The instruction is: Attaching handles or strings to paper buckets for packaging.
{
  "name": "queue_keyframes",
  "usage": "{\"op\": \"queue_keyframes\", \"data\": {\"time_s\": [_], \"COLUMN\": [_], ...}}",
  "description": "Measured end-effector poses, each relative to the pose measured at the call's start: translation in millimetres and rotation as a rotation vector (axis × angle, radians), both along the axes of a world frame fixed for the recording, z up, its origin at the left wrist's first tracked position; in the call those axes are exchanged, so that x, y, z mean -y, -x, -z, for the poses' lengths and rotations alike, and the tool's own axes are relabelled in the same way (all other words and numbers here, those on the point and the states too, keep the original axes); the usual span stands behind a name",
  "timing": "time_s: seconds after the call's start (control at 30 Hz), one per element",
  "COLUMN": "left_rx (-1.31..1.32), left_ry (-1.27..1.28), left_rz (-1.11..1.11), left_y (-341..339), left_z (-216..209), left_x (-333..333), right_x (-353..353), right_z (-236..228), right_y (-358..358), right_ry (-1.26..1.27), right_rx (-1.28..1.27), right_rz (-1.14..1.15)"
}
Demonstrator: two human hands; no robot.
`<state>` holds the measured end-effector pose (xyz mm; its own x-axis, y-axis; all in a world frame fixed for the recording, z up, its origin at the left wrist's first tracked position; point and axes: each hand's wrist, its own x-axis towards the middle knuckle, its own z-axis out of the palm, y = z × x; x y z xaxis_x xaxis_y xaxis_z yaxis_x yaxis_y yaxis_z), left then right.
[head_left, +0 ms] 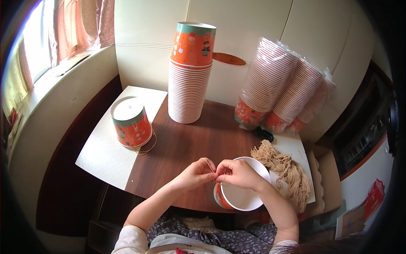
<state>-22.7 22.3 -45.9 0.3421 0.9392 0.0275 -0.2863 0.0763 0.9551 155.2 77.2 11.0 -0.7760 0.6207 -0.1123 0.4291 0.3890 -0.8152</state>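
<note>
Close together over the near edge of the table, my left hand (pixel 195 174) and my right hand (pixel 239 173) both pinch a thin beige string (pixel 207 160). A bit of it loops up above the left fingers; the rest is mostly hidden by my fingertips. Under my right hand and forearm stands a paper bucket (pixel 220 198), mouth upward and white inside, with an orange printed outside. To its right lies a thick bundle of beige strings (pixel 292 178). At the left, an upside-down orange and green bucket (pixel 132 129) has a loop of string by its rim.
A tall stack of nested buckets (pixel 190 91) stands at the back of the brown and white table (pixel 169 148). Several plastic-wrapped bucket stacks (pixel 270 80) lean at the back right, behind a small black object (pixel 264 134). An open cardboard box (pixel 332 192) is beside the table's right edge.
</note>
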Motion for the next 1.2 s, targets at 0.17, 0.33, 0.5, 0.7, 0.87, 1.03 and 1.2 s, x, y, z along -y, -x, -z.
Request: {"op": "queue_keyframes", "data": {"time_s": [0.17,0.33,0.5,0.7,0.87,1.03,1.2], "left_rx": [-0.017,0.039,-0.083,-0.324,-0.448,-0.42,-0.609], "left_ry": [0.062,-0.029,-0.134,-0.314,-0.354,-0.357,-0.508], "left_rz": [-0.04,-0.129,-0.407,-0.574,-0.572,-0.603,-0.694], "left_y": [-1.6,-5.0,-24.3,-36.8,-38.6,-37.6,-36.5], "left_z": [-2.8,18.4,33.5,21.9,15.8,14.3,13.8], "left_x": [2.0,11.1,20.7,23.8,23.2,22.7,23.5], "right_x": [3.7,3.5,-0.4,-0.8,-2.0,-4.8,-3.7], "right_z": [-1.1,-0.9,2.9,3.6,9.3,15.0,10.9], "right_y": [1.2,-0.4,-1.2,-0.5,-1.6,-3.7,-4.0], "right_ry": [-0.089,-0.114,0.019,0.084,0.115,0.113,0.124], "right_rx": [0.042,-0.007,-0.039,-0.044,-0.087,-0.191,-0.132], "right_rz": [0.032,0.055,0.085,0.099,0.109,0.089,0.05]}}
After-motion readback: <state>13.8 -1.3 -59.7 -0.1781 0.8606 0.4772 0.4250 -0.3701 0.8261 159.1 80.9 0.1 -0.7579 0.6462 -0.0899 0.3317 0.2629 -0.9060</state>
